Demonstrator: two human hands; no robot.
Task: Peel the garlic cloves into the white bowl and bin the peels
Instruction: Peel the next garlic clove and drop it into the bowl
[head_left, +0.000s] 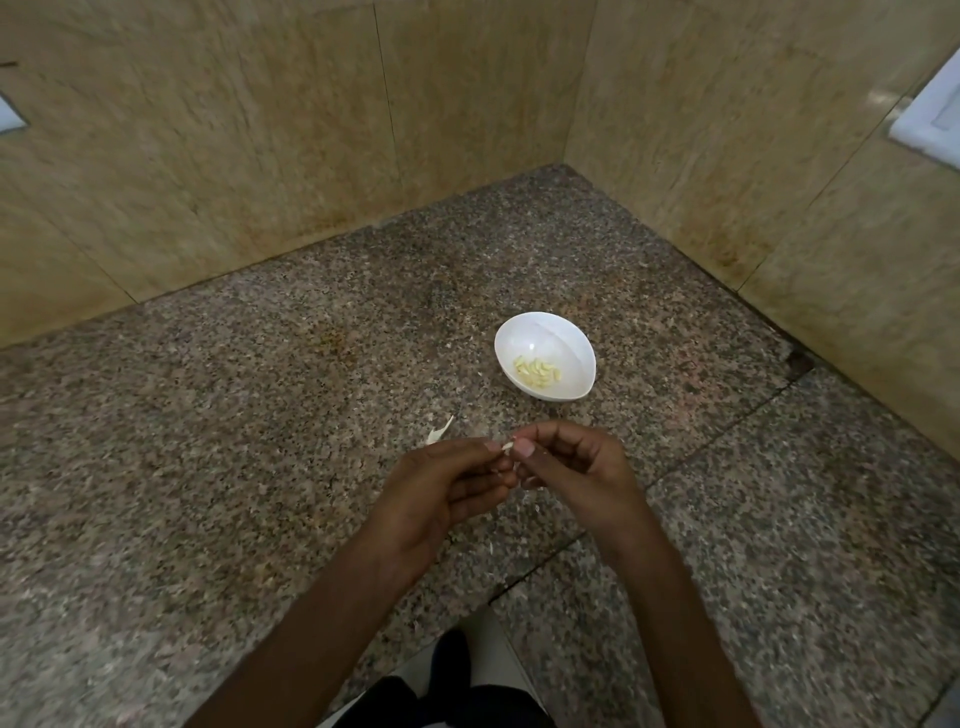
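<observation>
Speckled granite counter (208, 467) with white bowl (540, 338) and one loose peel (440, 432)

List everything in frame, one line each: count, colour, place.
white bowl: one, white, on the counter beyond the hands
peeled cloves: several, too small to count, pale yellow, in the bowl's bottom
garlic clove: one, whitish, between the fingertips of both hands
peel scrap: one, white, on the counter just left of the fingertips
counter: one, speckled brown-grey granite, under everything
wall panels: several, beige stone, meeting in a corner behind the bowl
white fixture: one, white, on the right wall, cut off by the frame edge
left hand: one, pinches the clove from the left
right hand: one, pinches the clove from the right
</observation>
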